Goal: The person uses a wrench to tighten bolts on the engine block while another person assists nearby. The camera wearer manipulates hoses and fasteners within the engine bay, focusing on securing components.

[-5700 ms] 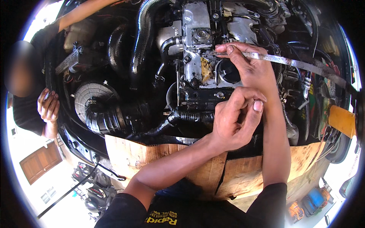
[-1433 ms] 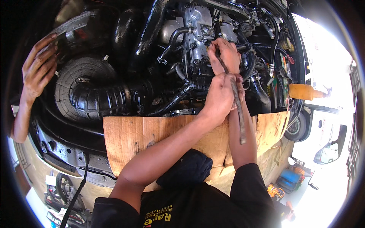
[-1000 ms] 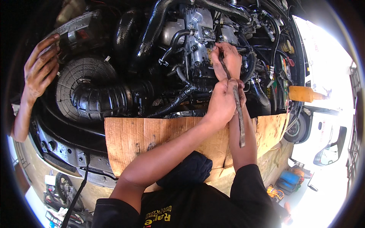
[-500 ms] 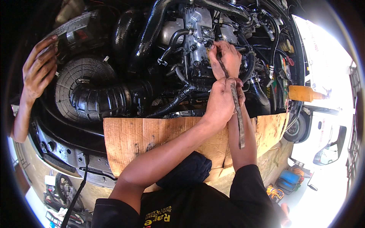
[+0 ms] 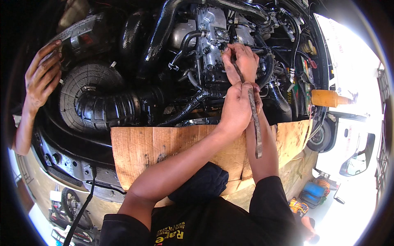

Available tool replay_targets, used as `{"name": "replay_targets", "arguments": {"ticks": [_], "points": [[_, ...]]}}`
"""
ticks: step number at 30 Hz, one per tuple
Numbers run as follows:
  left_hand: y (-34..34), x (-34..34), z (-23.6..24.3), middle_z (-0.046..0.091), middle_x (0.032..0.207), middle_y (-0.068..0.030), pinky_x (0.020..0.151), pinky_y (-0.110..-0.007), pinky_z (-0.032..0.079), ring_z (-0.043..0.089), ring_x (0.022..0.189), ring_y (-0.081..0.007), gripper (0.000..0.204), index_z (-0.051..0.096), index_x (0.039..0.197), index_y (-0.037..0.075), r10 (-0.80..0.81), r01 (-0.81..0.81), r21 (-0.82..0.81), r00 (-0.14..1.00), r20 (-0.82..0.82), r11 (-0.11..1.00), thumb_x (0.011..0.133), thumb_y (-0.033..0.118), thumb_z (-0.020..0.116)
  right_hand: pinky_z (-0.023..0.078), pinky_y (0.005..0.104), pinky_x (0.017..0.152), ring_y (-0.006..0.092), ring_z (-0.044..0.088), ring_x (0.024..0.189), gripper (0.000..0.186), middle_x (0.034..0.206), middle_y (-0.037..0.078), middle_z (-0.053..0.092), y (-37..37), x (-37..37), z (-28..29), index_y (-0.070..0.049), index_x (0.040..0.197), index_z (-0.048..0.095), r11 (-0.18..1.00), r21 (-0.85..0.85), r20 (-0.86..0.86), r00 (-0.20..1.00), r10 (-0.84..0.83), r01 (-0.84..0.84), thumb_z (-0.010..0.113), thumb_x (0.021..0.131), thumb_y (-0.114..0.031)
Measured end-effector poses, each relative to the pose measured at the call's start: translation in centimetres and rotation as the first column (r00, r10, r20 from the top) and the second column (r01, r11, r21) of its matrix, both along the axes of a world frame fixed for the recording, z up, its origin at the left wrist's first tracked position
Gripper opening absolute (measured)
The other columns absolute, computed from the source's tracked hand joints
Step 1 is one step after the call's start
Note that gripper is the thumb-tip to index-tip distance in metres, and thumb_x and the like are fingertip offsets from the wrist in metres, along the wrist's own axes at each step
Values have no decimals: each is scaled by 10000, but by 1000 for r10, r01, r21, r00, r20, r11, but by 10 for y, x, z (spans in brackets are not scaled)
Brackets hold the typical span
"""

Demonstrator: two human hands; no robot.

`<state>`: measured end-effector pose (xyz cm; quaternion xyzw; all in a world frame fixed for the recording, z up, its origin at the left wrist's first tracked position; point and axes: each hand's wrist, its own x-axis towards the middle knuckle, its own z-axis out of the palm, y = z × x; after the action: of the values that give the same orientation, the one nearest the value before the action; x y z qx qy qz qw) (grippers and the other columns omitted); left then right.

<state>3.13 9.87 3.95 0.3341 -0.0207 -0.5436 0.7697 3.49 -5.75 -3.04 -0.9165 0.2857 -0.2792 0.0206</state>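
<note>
My right hand point(image 5: 245, 63) is bent over the metal engine top point(image 5: 211, 30), right of the valve cover, fingers curled around a long, flat, grimy strip point(image 5: 257, 135); its fingertips are partly hidden among the fittings. My left hand point(image 5: 238, 106) is closed on that strip at my right wrist, thumb along it and fingers wrapped behind. The strip's free end hangs down over my right forearm toward the cardboard point(image 5: 143, 151). A thick black hose point(image 5: 266, 69) runs just right of my hands.
Another person's hand point(image 5: 43, 78) rests at the engine bay's left side. A round air filter housing point(image 5: 90, 74) is at left, a yellow-orange bottle point(image 5: 328, 98) at right. Dark cloth point(image 5: 201, 184) sits below the cardboard. A white vehicle, motorcycle and blue machine point(image 5: 312, 190) stand beyond.
Since the oldest frame, the strip has swung from crosswise to lengthwise, with my left hand closed on it. The other person's hand has moved higher. Over the last second, only slight shifts show.
</note>
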Motion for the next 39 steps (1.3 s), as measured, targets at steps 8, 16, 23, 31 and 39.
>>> {"name": "replay_targets", "arguments": {"ticks": [8,16,23,31,39], "points": [[2,4,3,592,719,-38,507,-278,447,561,564,-123,350,628,991,-12,-12,15,49,998,-69,999,1172,189,407,469,496,1045,282,708,1138,209,1132,33,787,0,-1,0,-132,1104,776,999,-41,-70,998,10,-13,738,931,-242],[0,5,-1,597,762,-46,490,-279,450,572,567,-128,344,613,1018,-9,-6,9,64,999,-43,998,1184,190,387,464,480,1040,282,694,1135,222,1119,36,775,7,2,6,-109,1091,777,1000,17,-68,998,19,-18,735,927,-252],[-3,-10,-2,599,696,-36,424,-278,394,543,509,-122,319,615,1030,-2,-28,29,10,996,-87,1000,1165,206,414,403,541,1077,281,633,1222,293,1158,30,718,-3,-13,8,-148,1146,694,992,112,-166,984,71,-53,764,894,-282],[-3,-7,-4,601,695,-40,427,-279,390,548,519,-118,310,613,1040,7,-61,61,39,998,-20,997,1166,210,415,488,503,962,297,693,1059,194,1015,50,773,-7,-8,6,-110,1059,750,996,5,-59,995,85,-85,713,933,-252],[-3,-2,-2,604,726,-33,431,-271,388,568,546,-117,310,612,1042,16,-15,15,13,1000,-27,1000,1171,209,407,475,506,996,289,695,1092,206,1045,41,775,-4,-6,7,-119,1059,755,997,27,-73,995,73,-71,732,915,-264]]}}
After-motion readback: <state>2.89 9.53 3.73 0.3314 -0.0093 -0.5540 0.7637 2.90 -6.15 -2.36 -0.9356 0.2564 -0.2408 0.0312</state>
